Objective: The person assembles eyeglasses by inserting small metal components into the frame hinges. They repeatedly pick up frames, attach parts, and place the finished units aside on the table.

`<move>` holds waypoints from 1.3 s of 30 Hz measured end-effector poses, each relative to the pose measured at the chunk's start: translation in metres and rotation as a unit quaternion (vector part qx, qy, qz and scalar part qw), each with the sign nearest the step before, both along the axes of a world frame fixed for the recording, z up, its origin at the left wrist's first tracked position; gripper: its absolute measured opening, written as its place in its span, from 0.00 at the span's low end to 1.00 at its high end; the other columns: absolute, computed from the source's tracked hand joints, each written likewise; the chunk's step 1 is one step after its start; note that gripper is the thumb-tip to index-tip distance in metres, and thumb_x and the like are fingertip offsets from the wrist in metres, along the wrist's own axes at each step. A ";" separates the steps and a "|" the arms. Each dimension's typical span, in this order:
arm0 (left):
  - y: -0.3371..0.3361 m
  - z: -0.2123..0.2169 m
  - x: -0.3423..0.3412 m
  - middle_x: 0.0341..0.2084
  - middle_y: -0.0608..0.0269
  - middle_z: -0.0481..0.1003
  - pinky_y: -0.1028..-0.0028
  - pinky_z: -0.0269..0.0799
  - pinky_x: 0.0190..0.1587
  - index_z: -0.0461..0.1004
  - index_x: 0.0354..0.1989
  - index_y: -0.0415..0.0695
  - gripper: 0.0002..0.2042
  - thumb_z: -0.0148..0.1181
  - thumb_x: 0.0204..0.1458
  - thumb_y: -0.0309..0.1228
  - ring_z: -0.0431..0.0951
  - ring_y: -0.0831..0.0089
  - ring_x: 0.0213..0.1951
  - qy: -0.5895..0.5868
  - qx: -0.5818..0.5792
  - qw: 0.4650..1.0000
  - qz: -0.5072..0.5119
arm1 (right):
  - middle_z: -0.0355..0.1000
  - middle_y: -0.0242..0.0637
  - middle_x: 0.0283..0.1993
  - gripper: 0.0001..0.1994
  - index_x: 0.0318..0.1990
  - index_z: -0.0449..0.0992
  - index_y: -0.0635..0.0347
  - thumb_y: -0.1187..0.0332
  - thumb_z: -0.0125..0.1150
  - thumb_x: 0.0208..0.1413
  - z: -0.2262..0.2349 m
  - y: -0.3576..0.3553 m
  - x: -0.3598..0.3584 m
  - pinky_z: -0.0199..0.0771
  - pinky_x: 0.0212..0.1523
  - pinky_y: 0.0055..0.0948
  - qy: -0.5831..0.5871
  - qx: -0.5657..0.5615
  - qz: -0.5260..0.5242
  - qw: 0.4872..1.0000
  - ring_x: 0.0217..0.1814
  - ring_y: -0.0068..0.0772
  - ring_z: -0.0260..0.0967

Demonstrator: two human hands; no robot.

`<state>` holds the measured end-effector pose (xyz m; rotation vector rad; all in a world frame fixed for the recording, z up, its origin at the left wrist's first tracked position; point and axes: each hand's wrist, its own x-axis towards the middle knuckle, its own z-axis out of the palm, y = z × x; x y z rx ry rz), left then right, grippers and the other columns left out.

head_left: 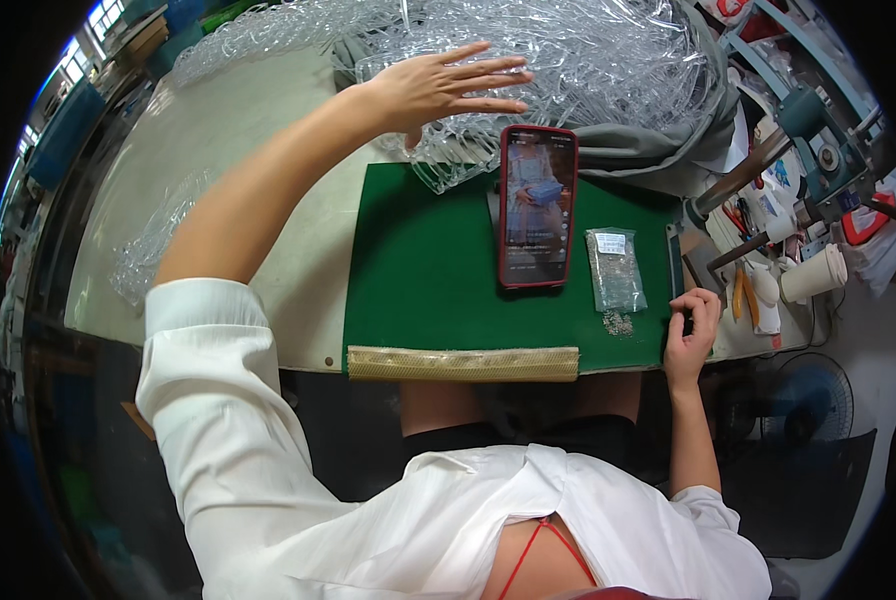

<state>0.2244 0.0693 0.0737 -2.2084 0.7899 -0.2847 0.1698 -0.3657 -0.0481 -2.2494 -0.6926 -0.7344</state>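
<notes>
Clear plastic hangers (528,60) lie in a large tangled heap across the far side of the table (218,140), and the left hand (446,88) stretches out flat over the near edge of that heap, fingers spread and closed on nothing. It looks like the reaching step, before any one piece is gripped; the next move would seem to call for the fingers to curl around a single hanger and lift it free of the tangle. The right hand (693,322) rests at the right edge of a green mat (418,270), fingers curled loosely; whether it pinches anything cannot be told. Just left of it lie a small clear bag of tiny metal parts (615,270) and a few loose ones (618,322). A red-cased phone (538,206) lies on the mat, screen lit.
</notes>
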 end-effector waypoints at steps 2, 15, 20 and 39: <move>-0.010 0.004 0.017 0.70 0.69 0.39 0.60 0.28 0.72 0.34 0.69 0.65 0.72 0.76 0.07 0.53 0.38 0.67 0.70 0.029 0.039 0.998 0.027 | 0.63 0.40 0.36 0.06 0.30 0.69 0.63 0.82 0.50 0.44 -0.001 -0.003 -0.001 0.62 0.44 0.32 0.006 0.014 -0.006 1.000 0.41 0.41 0.62; 0.010 -0.018 0.011 0.54 0.60 0.67 0.62 0.47 0.69 0.51 0.67 0.52 0.46 0.61 0.32 0.18 0.61 0.61 0.60 -0.011 -0.221 0.973 -0.064 | 0.69 0.43 0.39 0.08 0.35 0.71 0.65 0.81 0.53 0.45 0.078 0.033 0.022 0.64 0.48 0.32 -0.047 0.007 0.142 0.989 0.43 0.43 0.66; 0.094 -0.068 -0.020 0.55 0.48 0.65 0.62 0.55 0.62 0.60 0.60 0.40 0.32 0.62 0.46 0.33 0.59 0.56 0.61 -0.319 -0.679 0.643 0.157 | 0.70 0.50 0.52 0.29 0.55 0.68 0.68 0.51 0.57 0.56 0.149 0.180 0.134 0.69 0.53 0.32 0.132 -0.056 0.342 0.929 0.55 0.40 0.68; 0.074 -0.106 0.001 0.35 0.63 0.76 0.70 0.80 0.35 0.72 0.42 0.43 0.16 0.64 0.50 0.38 0.79 0.71 0.34 0.205 -0.963 0.074 0.158 | 0.41 0.61 0.70 0.36 0.69 0.43 0.51 0.46 0.42 0.58 0.158 0.358 0.183 0.49 0.62 0.61 0.607 -0.194 0.258 0.726 0.70 0.61 0.45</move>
